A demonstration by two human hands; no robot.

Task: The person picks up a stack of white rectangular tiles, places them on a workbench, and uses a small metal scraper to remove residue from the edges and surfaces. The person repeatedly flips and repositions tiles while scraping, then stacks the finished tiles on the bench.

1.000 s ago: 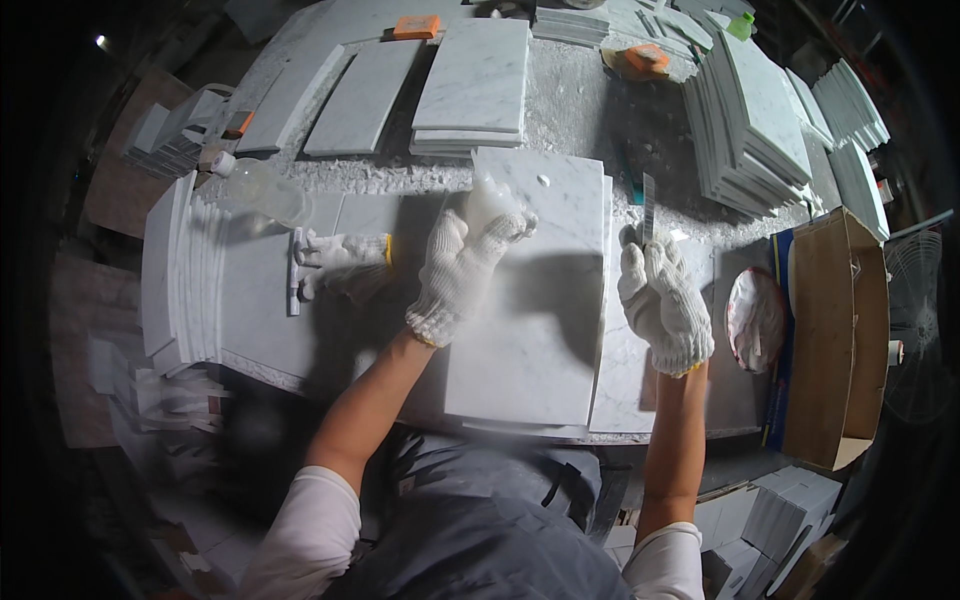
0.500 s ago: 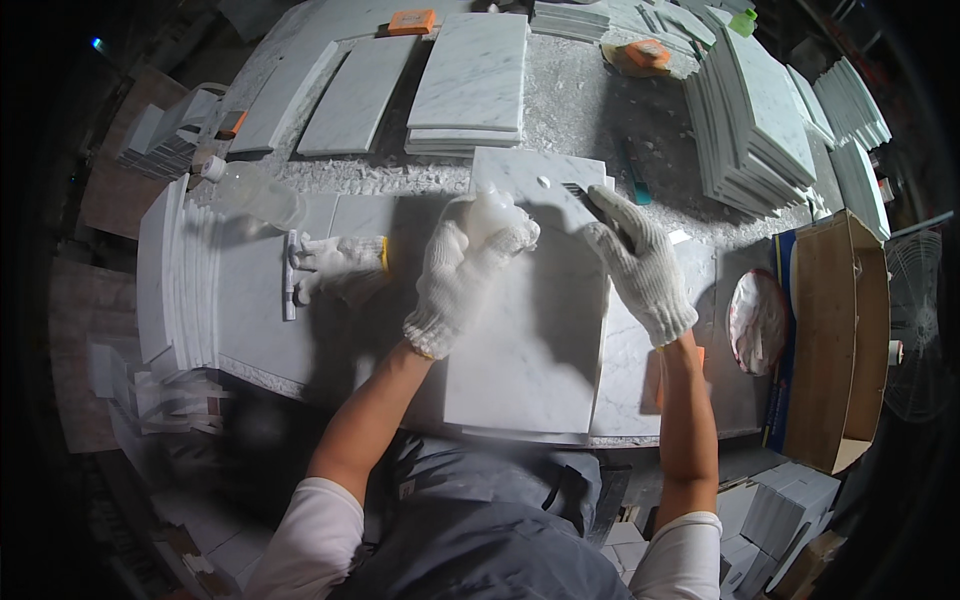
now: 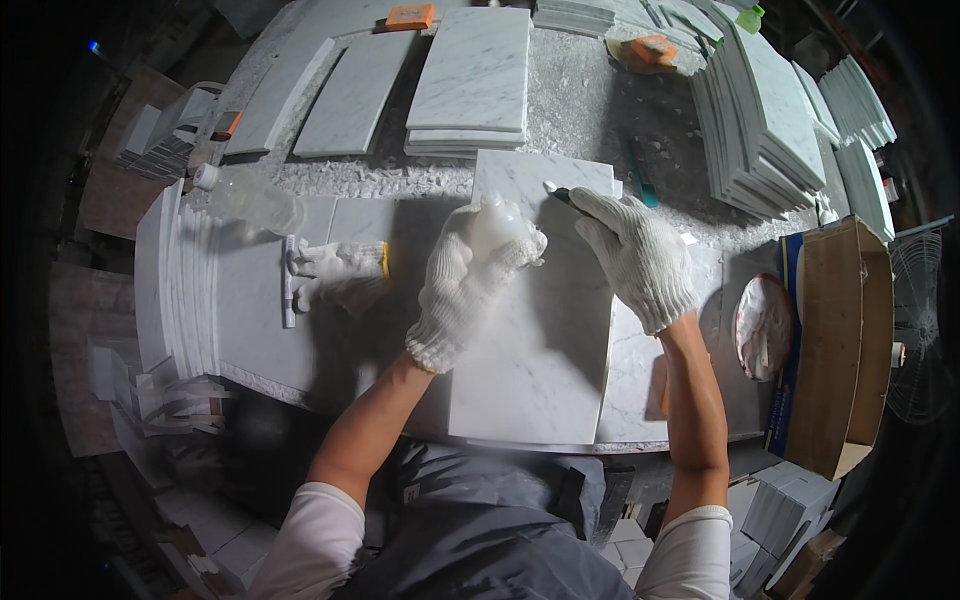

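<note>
right hand [image 3: 635, 255] moved to slab [image 3: 540, 340] far edge

Stone workshop: stacked marble tiles [image 3: 760, 110]

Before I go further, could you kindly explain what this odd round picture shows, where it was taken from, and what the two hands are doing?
The picture comes from a wide fisheye camera worn on a person's head, looking down, so straight edges bend near the rim. No machine is here: both are the person's own hands in white knitted gloves. The left hand holds a small clear plastic bottle. The right hand holds a thin dark tool at the far edge of a large white marble tile lying on the dusty stone workbench. A spare white glove lies to the left, and stacks of white marble tiles stand beyond.
</note>
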